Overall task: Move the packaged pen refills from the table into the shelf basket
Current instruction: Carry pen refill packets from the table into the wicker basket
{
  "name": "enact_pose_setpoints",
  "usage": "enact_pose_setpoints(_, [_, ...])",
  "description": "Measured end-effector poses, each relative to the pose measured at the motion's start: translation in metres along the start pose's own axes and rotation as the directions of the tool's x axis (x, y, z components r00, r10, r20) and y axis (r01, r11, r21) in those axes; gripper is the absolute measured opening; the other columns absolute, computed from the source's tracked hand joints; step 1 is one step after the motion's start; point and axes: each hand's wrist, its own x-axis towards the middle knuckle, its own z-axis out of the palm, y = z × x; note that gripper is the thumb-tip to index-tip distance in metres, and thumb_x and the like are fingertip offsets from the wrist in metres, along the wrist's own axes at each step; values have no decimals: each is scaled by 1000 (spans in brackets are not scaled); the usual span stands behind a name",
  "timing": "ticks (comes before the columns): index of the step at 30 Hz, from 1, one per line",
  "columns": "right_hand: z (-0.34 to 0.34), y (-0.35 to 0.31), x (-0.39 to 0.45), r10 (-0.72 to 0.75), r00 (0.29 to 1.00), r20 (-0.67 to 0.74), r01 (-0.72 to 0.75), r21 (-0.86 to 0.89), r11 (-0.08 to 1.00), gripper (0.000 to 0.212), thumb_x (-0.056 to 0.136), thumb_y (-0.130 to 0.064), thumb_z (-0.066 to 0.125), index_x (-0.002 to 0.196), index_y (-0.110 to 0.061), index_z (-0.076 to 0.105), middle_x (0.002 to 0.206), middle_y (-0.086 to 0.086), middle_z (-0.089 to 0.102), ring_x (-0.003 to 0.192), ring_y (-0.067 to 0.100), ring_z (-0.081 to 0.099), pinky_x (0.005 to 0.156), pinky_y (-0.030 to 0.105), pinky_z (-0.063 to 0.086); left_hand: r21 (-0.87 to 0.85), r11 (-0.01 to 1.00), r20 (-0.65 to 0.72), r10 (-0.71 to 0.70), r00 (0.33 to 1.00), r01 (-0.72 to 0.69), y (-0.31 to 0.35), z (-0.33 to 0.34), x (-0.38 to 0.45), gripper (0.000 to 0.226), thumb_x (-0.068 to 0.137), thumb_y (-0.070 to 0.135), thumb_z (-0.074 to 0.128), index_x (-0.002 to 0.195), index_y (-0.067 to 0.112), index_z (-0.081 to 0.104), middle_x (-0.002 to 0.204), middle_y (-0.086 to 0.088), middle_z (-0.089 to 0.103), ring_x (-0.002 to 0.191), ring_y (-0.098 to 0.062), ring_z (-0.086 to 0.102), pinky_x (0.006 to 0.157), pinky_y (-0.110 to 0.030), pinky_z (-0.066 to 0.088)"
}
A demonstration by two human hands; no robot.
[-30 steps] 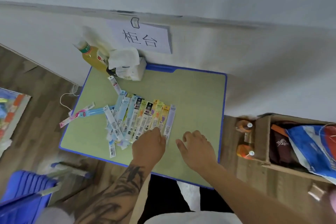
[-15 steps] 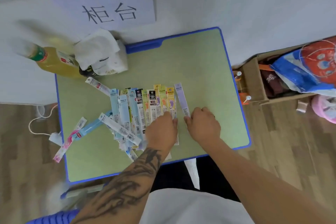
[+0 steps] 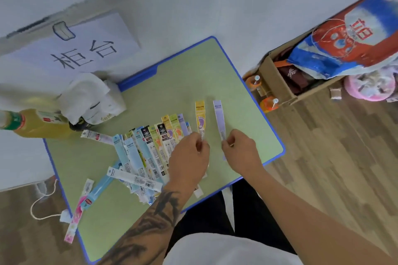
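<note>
The packaged pen refills (image 3: 150, 150) are seen as long, narrow flat packets in pale blue, white, yellow, green and lilac, most with printed labels and barcode ends. They are fanned side by side and partly overlapped on the green table (image 3: 247, 131), near its middle, with a white one (image 3: 134, 179) laid crosswise over the lower ends. Two have been separated from the fan: a yellow packet (image 3: 200, 118) with a purple footprint is pinched at its lower end by the grip of the left hand (image 3: 189, 157), and a lilac packet (image 3: 219, 118) is pinched at its lower part by the grip of the right hand (image 3: 241, 150). Both packets are pointed away from the person, just beside each other but apart. A pink packet (image 3: 74, 219) and a blue one (image 3: 97, 191) are placed apart from the fan, at the table's left edge, the pink one overhanging it.

The lower ends of several packets are covered by the left hand and forearm. Whether the two held packets are lifted or touching the table cannot be told. Print on the labels is too small to be read. No shelf basket can be made out.
</note>
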Motion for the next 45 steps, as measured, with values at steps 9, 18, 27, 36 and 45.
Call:
enact_pose_setpoints(9, [-92,34,-37,236,957,-171,-100,571,815,20,88,-15,81,85,-6,63,78,7,73,56,4,62,56,17,46,-334,939,211,155,965,-78,82,24,-1,36,87,15,81,76,12,48,58,8,52,43,-9,46,46,-20,40])
enact_pose_setpoints(18, [-209,93,-93,282,918,-279,80,826,558,15,87,-13,82,99,-13,74,86,8,78,72,16,70,70,32,55,-535,844,375,267,888,-28,216,72,-41,16,89,26,81,95,15,71,72,-3,68,63,-19,64,48,-42,56])
enact_pose_setpoints(27, [-355,203,-145,291,832,-471,315,835,450,12,92,-18,76,84,-11,71,75,5,72,70,22,63,73,42,54,-583,806,415,401,817,-100,380,157,-124,31,101,39,64,82,16,67,74,-24,55,49,-18,49,41,-29,44])
enact_pose_setpoints(36, [-460,331,-180,304,771,-559,440,814,379,14,93,-18,76,80,-15,72,74,16,67,70,27,57,72,45,51,-633,771,460,440,771,-62,505,266,-213,32,104,27,59,76,31,75,66,-4,56,51,-17,50,45,-29,41])
enact_pose_setpoints(45, [-521,412,-169,442,706,-554,472,833,289,15,92,-24,78,83,-13,73,86,39,61,72,29,52,72,46,46,-560,812,566,520,639,-164,586,360,-226,26,104,24,61,91,32,82,105,-11,78,98,-35,73,91,-54,57])
